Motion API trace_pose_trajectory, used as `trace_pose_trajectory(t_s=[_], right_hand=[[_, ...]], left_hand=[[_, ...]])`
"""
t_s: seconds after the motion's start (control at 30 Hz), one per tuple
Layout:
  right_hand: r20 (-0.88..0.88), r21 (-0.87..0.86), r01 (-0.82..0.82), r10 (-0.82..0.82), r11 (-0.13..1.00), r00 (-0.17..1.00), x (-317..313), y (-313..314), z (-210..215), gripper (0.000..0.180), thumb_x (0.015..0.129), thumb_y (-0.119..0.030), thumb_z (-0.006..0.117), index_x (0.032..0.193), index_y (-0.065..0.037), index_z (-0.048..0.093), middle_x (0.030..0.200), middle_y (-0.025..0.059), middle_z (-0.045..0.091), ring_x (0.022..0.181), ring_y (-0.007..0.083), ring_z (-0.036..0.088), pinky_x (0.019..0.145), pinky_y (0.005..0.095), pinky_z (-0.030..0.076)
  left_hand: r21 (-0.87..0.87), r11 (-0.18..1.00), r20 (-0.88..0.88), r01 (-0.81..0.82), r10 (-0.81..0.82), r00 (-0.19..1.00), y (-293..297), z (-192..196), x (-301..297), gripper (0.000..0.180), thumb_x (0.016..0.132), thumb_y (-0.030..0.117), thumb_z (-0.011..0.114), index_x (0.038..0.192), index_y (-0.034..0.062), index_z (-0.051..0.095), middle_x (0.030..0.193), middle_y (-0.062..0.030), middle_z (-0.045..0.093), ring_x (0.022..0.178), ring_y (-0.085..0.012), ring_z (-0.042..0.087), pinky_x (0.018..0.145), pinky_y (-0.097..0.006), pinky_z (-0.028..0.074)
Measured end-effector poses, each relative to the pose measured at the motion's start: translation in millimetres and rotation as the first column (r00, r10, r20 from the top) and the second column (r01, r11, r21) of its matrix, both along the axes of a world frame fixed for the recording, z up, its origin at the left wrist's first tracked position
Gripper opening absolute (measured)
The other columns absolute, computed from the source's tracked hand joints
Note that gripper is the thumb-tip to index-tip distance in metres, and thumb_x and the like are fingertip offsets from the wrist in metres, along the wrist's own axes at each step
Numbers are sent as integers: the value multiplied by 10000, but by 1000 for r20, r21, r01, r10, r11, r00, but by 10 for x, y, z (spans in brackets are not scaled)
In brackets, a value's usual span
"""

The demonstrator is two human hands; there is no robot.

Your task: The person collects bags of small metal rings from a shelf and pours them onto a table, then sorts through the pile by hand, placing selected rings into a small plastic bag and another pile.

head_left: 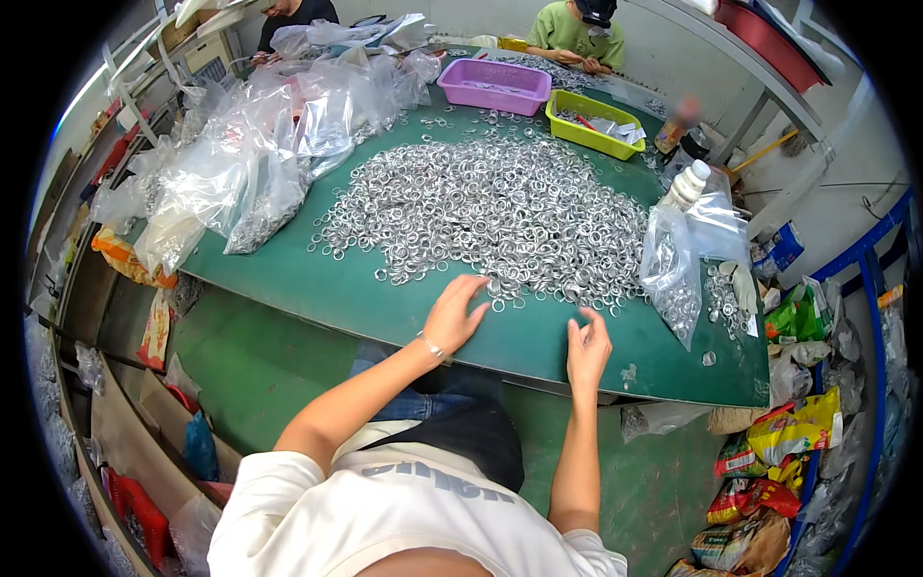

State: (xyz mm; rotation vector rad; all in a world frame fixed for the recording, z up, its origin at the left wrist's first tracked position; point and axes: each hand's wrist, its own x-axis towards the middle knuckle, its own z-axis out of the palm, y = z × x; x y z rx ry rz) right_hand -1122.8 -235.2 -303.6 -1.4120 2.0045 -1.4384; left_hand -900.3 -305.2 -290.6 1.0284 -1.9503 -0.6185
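A broad heap of small silvery metal rings (490, 207) covers the middle of the green table (288, 274). My left hand (454, 317) is at the heap's near edge, its fingers stretched toward the rings and its thumb apart. A few loose rings lie just past its fingertips. To the right, my right hand (588, 354) hovers over the table's front part, close to the heap's edge. Its fingers are partly curled, with a gap between thumb and forefinger, and I see nothing held in it.
Clear plastic bags (250, 154) pile up on the left. Farther back sit a purple basket (495, 87) and a yellow-green basket (596, 130). At right are a bag of rings (673, 279) and a white bottle (686, 185). Two people work at the far side. Colourful packages (793, 433) line the right-hand floor.
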Motion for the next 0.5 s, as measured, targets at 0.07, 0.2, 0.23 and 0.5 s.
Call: trace_pose_trajectory(t_s=[0.07, 0.2, 0.23, 0.5], right_hand=[[-110, -7, 80, -80, 997, 991, 9, -169, 122, 286, 805, -83, 659, 1078, -37, 587, 549, 23, 415, 514, 131, 414, 530, 296, 377], [-459, 77, 186, -130, 980, 879, -140, -519, 14, 257, 807, -192, 674, 997, -67, 553, 608, 100, 538, 561, 308, 534, 549, 417, 408], [-493, 39, 168, -128, 985, 861, -162, -536, -9, 226, 823, -207, 662, 933, -55, 536, 634, 116, 566, 571, 333, 539, 544, 413, 417], [752, -60, -112, 119, 992, 649, 177, -296, 123, 164, 971, -215, 479, 862, -92, 476, 567, -67, 296, 455, 15, 240, 403, 179, 182]], left_hand=[[-54, 997, -21, -56, 55, 998, -114, -114, -142, 421, 751, 16, 678, 1145, 31, 532, 1029, -121, 554, 874, -256, 567, 792, -327, 471], [-111, 990, 31, -83, 87, 996, -115, -111, -204, 444, 745, 45, 697, 1154, 36, 524, 1068, -131, 540, 878, -264, 569, 800, -334, 477], [-59, 995, 44, -83, 85, 995, -121, -114, -175, 440, 747, 56, 694, 1151, 33, 521, 1073, -135, 536, 922, -284, 551, 822, -350, 465], [164, 965, 157, -203, 178, 971, -210, -81, -293, 289, 764, 132, 691, 1004, 21, 575, 821, -99, 603, 824, -311, 581, 761, -399, 474]])
